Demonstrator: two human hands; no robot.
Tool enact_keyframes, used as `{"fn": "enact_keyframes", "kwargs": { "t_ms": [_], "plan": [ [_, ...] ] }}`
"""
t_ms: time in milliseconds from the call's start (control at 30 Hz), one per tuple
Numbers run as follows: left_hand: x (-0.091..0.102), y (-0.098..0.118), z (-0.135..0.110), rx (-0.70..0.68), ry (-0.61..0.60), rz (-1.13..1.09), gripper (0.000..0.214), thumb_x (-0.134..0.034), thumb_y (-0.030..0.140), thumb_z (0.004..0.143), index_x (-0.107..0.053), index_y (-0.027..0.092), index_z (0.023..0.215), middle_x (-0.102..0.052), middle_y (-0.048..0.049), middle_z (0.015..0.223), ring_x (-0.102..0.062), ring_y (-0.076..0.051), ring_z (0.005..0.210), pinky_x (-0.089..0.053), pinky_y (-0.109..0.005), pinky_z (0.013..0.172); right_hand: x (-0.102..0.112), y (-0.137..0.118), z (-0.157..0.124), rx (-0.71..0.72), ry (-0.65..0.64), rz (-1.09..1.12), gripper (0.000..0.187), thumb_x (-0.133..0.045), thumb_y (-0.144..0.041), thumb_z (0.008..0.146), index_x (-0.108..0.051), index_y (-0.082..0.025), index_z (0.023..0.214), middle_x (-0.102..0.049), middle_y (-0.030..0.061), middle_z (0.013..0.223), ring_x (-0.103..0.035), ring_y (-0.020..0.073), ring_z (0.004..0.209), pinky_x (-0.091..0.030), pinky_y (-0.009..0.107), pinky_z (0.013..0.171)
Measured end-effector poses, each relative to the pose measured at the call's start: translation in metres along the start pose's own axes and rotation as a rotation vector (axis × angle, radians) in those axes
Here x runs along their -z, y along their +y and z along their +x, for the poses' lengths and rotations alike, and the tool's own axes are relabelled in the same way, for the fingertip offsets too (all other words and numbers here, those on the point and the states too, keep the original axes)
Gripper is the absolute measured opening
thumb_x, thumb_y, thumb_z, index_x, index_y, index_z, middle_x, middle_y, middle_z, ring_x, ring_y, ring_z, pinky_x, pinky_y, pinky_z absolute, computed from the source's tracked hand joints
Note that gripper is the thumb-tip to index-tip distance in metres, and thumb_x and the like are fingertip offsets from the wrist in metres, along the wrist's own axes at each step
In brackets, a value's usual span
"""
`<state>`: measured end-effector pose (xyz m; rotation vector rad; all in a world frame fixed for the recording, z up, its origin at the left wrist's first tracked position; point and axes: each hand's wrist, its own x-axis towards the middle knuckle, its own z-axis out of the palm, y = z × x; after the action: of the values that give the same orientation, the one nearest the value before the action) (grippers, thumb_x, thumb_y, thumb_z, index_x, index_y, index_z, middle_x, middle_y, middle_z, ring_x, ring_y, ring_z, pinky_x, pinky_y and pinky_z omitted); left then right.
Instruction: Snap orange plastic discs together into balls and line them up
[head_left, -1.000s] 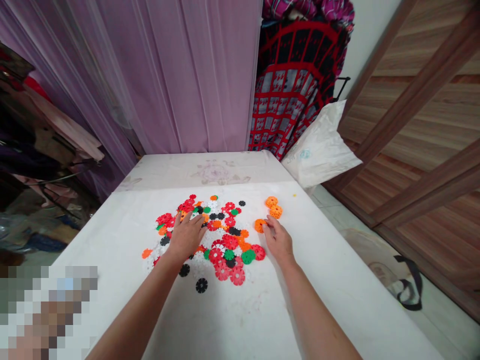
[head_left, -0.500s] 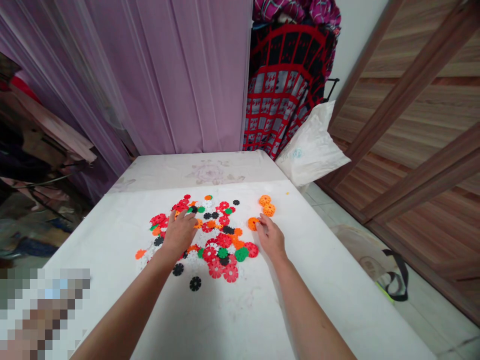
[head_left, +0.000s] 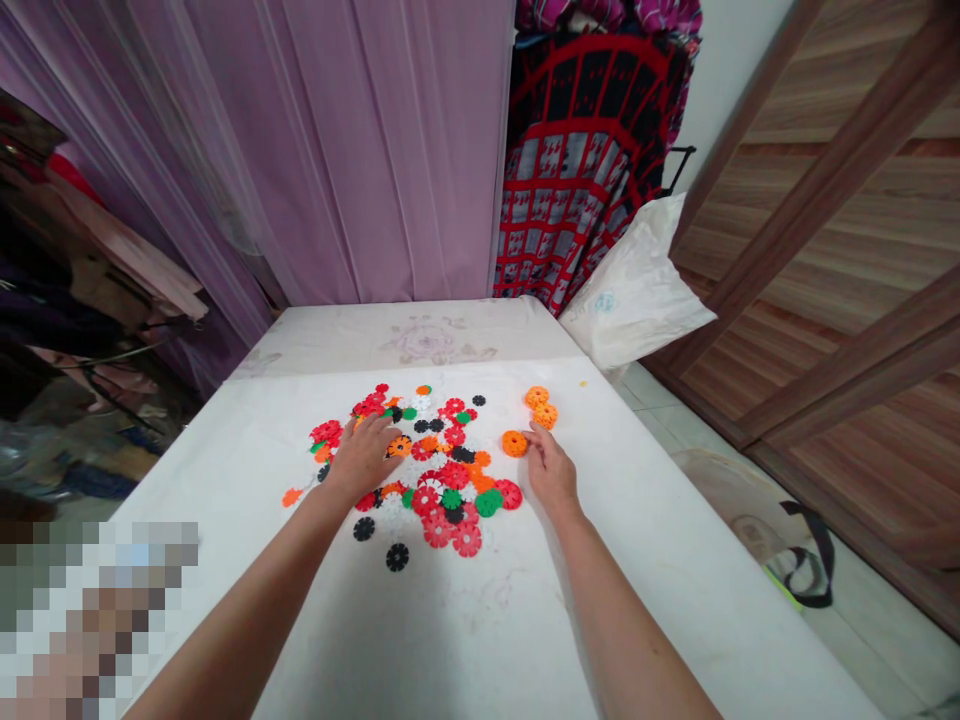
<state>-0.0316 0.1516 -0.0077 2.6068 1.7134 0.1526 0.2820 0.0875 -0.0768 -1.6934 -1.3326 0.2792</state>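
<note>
My left hand (head_left: 365, 457) covers several discs in the pile (head_left: 435, 470). At seven o'clock a pixelated patch (head_left: 97, 610) hides everything. Both my forearms run off the bottom edge.

Two bare forearms reaching up from the lower edge of the frame toward its centre, left hand (head_left: 365, 455) palm down with fingers spread flat, right hand (head_left: 551, 470) right of centre, palm down, fingers loosely curled, fingertips pointing up-left
</note>
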Motion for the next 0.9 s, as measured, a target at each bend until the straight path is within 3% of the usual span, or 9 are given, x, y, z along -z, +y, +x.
{"fn": "enact_keyframes", "kwargs": {
  "t_ms": [167,333,467,567,633,700,800,900],
  "plan": [
    [0.005,-0.001,0.005,0.015,-0.088,0.013,0.035,-0.063,0.035,0.08,-0.069,0.03,0.115,-0.052,-0.0083,0.146,-0.039,-0.034,0.139,-0.023,-0.061,0.114,-0.001,0.001,0.0,-0.011,-0.013,0.013,0.044,-0.044,-0.024,0.084,-0.06,-0.022,0.125,-0.074,0.005,0.109,-0.067,0.0217,0.101,-0.051,0.042,0.095],
    [0.009,0.006,0.003,0.016,-0.022,0.004,0.03,-0.066,0.03,0.077,-0.068,0.026,0.107,-0.056,-0.0094,0.14,-0.044,-0.033,0.135,-0.027,-0.057,0.113,0.0,0.001,-0.001,-0.016,0.004,0.041,0.044,-0.044,-0.029,0.084,-0.061,-0.02,0.123,-0.074,0.0069,0.109,-0.067,0.0222,0.099,-0.051,0.043,0.094],
    [0.015,0.01,0.0,0.06,0.012,-0.05,0.02,-0.059,0.033,0.083,-0.068,0.024,0.098,-0.072,-0.0093,0.105,-0.063,-0.028,0.105,-0.045,-0.044,0.095,0.0,0.001,-0.002,-0.034,0.04,0.099,0.045,-0.045,-0.037,0.085,-0.061,-0.018,0.123,-0.074,0.0093,0.108,-0.068,0.0216,0.094,-0.053,0.042,0.09],
    [0.02,0.014,-0.003,0.176,0.055,-0.143,0.023,-0.052,0.038,0.087,-0.069,0.024,0.091,-0.072,-0.0078,0.086,-0.066,-0.026,0.088,-0.047,-0.037,0.079,0.003,-0.003,-0.003,-0.038,0.115,0.124,0.045,-0.048,-0.041,0.084,-0.061,-0.018,0.121,-0.074,0.0101,0.107,-0.068,0.0219,0.094,-0.054,0.039,0.085],
    [0.021,0.02,-0.005,0.275,0.128,-0.347,0.021,-0.054,0.039,0.085,-0.068,0.024,0.089,-0.072,-0.0056,0.085,-0.066,-0.023,0.085,-0.047,-0.033,0.075,0.006,-0.01,-0.004,-0.01,0.184,0.104,0.041,-0.05,-0.042,0.084,-0.065,-0.018,0.113,-0.074,0.01,0.102,-0.067,0.0225,0.094,-0.053,0.038,0.083],
    [0.019,0.032,-0.007,0.37,0.155,-0.707,0.022,-0.059,0.042,0.08,-0.067,0.023,0.088,-0.071,-0.0037,0.084,-0.065,-0.019,0.08,-0.046,-0.029,0.069,0.009,-0.02,-0.006,0.051,0.209,0.078,0.032,-0.052,-0.042,0.084,-0.069,-0.019,0.098,-0.074,0.0088,0.093,-0.066,0.0221,0.089,-0.052,0.037,0.081],
    [0.013,0.06,-0.009,0.471,0.03,-1.303,0.039,-0.066,0.055,0.068,-0.064,0.02,0.085,-0.066,-0.0022,0.078,-0.062,-0.015,0.071,-0.043,-0.023,0.056,0.012,-0.037,-0.01,0.158,0.127,0.092,0.025,-0.055,-0.042,0.085,-0.068,-0.022,0.077,-0.071,0.0053,0.079,-0.063,0.0193,0.077,-0.052,0.034,0.076],
    [0.007,0.09,-0.011,0.54,-0.071,-1.563,0.049,-0.074,0.058,0.056,-0.061,0.019,0.082,-0.058,0.0018,0.069,-0.054,-0.009,0.058,-0.034,-0.019,0.047,0.011,-0.052,-0.016,0.206,0.013,0.177,0.023,-0.056,-0.038,0.085,-0.069,-0.022,0.075,-0.071,0.0037,0.075,-0.063,0.017,0.07,-0.052,0.03,0.068]
  ]
}}
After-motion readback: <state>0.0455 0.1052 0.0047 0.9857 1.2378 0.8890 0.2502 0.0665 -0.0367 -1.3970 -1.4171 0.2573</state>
